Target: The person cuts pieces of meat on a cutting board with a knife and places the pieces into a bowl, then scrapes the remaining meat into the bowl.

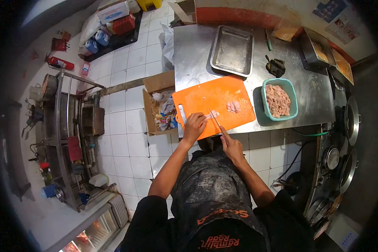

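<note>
An orange cutting board (214, 94) lies at the front edge of the steel table. My right hand (232, 148) is wrapped round the handle of a knife (215, 119), its blade over a piece of raw meat (213, 114). Beside the blade, my left hand (195, 125) presses its fingers on that meat. A small heap of cut meat (233, 106) sits to the right on the board. Right of the board stands a light green basin (295, 110) full of raw meat pieces (277, 101). A second, white-handled utensil (182, 113) rests along the board's left side.
Behind the board is a metal tray (233, 50) on the steel table (189, 54). A dark crumpled cloth (275, 66) and a green-handled tool (269, 40) lie to its right. A cardboard box (148, 107) of rubbish stands left of the table. Pots with lids (352, 115) line the right.
</note>
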The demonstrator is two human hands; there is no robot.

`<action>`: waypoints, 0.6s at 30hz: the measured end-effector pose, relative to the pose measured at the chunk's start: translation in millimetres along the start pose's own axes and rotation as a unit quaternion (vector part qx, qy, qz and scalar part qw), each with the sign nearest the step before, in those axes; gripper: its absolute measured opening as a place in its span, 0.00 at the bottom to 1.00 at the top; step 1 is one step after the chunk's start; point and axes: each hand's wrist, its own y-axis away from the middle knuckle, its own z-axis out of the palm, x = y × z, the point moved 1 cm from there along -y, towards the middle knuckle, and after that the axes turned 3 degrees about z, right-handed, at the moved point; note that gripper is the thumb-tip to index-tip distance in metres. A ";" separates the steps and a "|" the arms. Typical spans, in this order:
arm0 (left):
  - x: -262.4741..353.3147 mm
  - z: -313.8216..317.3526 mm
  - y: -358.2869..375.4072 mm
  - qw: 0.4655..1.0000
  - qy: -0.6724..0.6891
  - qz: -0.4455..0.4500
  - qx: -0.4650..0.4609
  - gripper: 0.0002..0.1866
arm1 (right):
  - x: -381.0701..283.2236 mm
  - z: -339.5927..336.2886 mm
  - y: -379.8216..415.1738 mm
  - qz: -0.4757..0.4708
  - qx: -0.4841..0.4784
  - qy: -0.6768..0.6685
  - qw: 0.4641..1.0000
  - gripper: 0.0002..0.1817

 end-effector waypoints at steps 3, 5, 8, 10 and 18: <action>9.6 8.0 -15.0 0.999 -0.021 0.021 0.018 0.06 | 5.7 2.6 0.8 -0.001 -0.017 0.017 1.000 0.29; 10.3 15.7 -21.1 0.999 0.027 0.016 -0.009 0.06 | 4.9 -1.3 4.2 0.009 -0.034 0.049 0.998 0.29; 2.9 21.6 -21.5 0.999 0.038 0.010 -0.017 0.06 | 10.1 5.5 5.0 -0.013 -0.014 0.030 0.999 0.29; 0.6 24.1 -18.6 0.999 0.046 0.012 -0.015 0.06 | 7.2 10.8 -2.8 -0.012 -0.012 0.023 1.000 0.29; -9.2 31.3 -11.4 0.999 -0.011 0.039 -0.025 0.07 | 4.7 12.0 2.8 0.023 -0.032 -0.003 0.999 0.29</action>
